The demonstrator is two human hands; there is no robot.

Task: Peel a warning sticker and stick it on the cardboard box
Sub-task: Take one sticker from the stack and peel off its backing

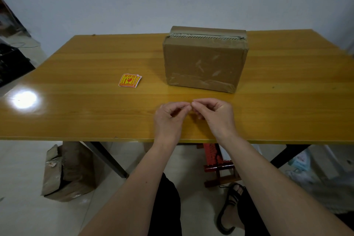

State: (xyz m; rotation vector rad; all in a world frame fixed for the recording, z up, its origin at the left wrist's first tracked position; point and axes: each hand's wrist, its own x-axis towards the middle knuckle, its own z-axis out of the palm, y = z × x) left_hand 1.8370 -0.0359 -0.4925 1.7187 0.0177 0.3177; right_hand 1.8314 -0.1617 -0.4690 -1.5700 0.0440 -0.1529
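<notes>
1. Pinching together: the left hand and the right hand are meeting fingertip to fingertip above the near edge of the surface; each grip is closing small, but whether anything is lying between the fingers cannot be told.
2. Lying untouched: the sticker stack, red and yellow, glossy, square, is sitting left of the box, well apart from both hands.
3. Standing beyond: the cardboard box, brown, taped, creased, is showing no sticker.
4. Judging progress: peeling is possibly starting; sticking is remaining.
</notes>
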